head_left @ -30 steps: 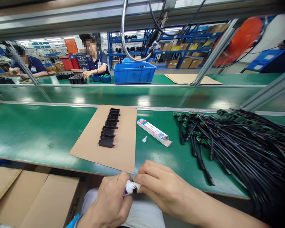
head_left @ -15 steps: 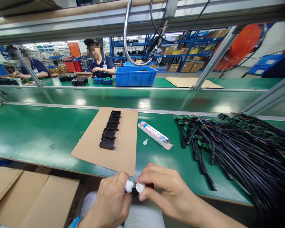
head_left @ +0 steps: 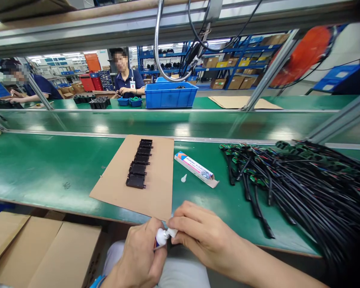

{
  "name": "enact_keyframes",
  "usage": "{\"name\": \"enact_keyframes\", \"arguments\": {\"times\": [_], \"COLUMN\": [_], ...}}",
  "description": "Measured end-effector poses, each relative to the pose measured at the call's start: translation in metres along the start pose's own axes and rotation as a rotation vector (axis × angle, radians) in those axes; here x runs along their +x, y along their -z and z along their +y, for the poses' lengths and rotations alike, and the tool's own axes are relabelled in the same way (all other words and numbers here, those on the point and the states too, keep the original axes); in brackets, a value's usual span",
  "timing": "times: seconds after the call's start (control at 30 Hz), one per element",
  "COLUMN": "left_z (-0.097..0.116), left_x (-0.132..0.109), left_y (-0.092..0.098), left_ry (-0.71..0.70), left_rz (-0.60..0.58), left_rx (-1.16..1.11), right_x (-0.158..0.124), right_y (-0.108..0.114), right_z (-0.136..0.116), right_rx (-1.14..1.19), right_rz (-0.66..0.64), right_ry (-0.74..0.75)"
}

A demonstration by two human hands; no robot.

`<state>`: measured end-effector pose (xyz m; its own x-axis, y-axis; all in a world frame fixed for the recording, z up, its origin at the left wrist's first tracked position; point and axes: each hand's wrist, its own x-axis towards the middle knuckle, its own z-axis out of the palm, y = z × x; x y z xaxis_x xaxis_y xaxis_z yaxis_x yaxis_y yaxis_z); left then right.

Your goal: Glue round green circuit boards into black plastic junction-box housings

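Tube [head_left: 159,239]: small, soft and white, with a bit of blue and red on it. It is low down near the person's lap, just in front of the table edge.
Left hand [head_left: 139,258]: curled tight around the tube. Only the tube's top end sticks out.
Cap [head_left: 172,232]: small, white and smooth, sitting right against the tube's top end.
Right hand [head_left: 199,236]: thumb and fingers pinched shut on the cap.
Change: half a second ago the cap was a little way off the tube's end. Now the two touch, and the right hand has moved a bit left.
Cardboard box [head_left: 42,248]: brown and flat-topped, under the table on the left.
Table [head_left: 48,168]: long, green and shiny.
Cardboard sheet [head_left: 157,192]: flat and brown, lying on the table just past the hands.
Black parts [head_left: 139,164]: small, boxy plastic pieces in one line on the sheet.
Nozzle [head_left: 183,178]: a tiny white pointed tip, alone on the green, just right of the sheet.
Carton [head_left: 196,169]: long, thin and white with red and blue print, just behind the nozzle. Its near end is open.
Cables [head_left: 303,188]: a big, messy heap of black wires with green ends, on the right.
Blue bin [head_left: 169,95]: hard plastic, on the far table.
Person [head_left: 126,82]: in a dark blue shirt beside the bin, hands together at the far table.
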<state>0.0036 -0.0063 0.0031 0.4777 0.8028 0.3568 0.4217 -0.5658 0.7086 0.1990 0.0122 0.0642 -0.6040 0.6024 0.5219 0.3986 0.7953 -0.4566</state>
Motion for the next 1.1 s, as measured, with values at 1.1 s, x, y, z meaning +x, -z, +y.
{"name": "enact_keyframes", "arguments": {"times": [1.1], "left_z": [0.008], "left_x": [0.006], "left_y": [0.016], "left_ry": [0.299], "left_rz": [-0.229], "left_rx": [-0.352], "right_x": [0.0], "right_y": [-0.007], "right_z": [0.027], "right_rx": [0.247], "right_rz": [0.121], "right_ry": [0.185]}}
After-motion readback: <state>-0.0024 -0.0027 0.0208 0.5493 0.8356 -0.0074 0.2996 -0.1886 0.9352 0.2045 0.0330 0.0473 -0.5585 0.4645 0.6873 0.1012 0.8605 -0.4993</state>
